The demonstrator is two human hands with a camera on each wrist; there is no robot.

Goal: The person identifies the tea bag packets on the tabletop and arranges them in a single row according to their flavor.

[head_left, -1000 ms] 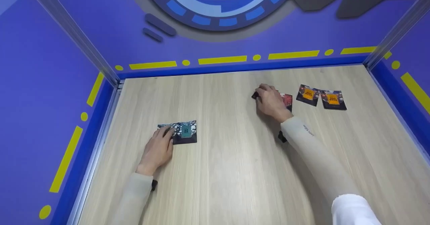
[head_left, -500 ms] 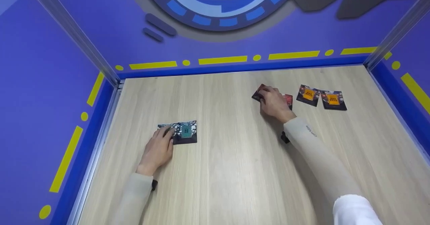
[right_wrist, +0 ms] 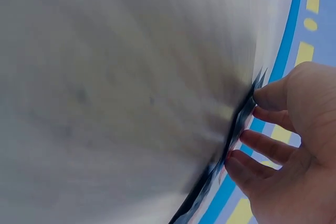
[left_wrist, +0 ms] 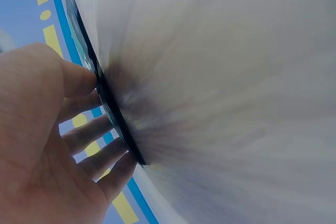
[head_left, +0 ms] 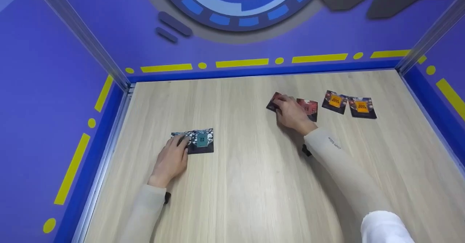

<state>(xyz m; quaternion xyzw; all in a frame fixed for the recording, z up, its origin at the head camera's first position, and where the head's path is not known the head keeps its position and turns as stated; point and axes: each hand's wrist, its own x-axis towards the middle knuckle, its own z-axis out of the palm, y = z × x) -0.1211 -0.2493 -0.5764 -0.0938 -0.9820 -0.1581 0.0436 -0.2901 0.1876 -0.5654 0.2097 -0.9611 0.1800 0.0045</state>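
Note:
In the head view my left hand [head_left: 170,159] rests on small flat teal-and-black packets [head_left: 204,146] at the left of the table, covering part of them. The left wrist view shows its thumb and fingertips [left_wrist: 81,78] pressing on the packets' surface. At the back right, my right hand [head_left: 291,113] touches a red-and-black packet [head_left: 271,105] that lies tilted and half hidden under the fingers. A second red packet [head_left: 310,108] lies just to the right, partly behind the hand. Seen from the right wrist, the thumb and spread fingertips [right_wrist: 273,95] press on the dark packet [right_wrist: 239,121].
Two packets with orange labels, one tilted [head_left: 335,101] and one straighter [head_left: 362,107], lie side by side at the far right. Purple-blue panels [head_left: 232,50] with yellow marks enclose the wooden table [head_left: 239,177] at the back and both sides.
My right hand has shifted slightly left with the tilted red packet under its fingers, and more of the second red packet shows. The left hand has stayed in place on the teal packets.

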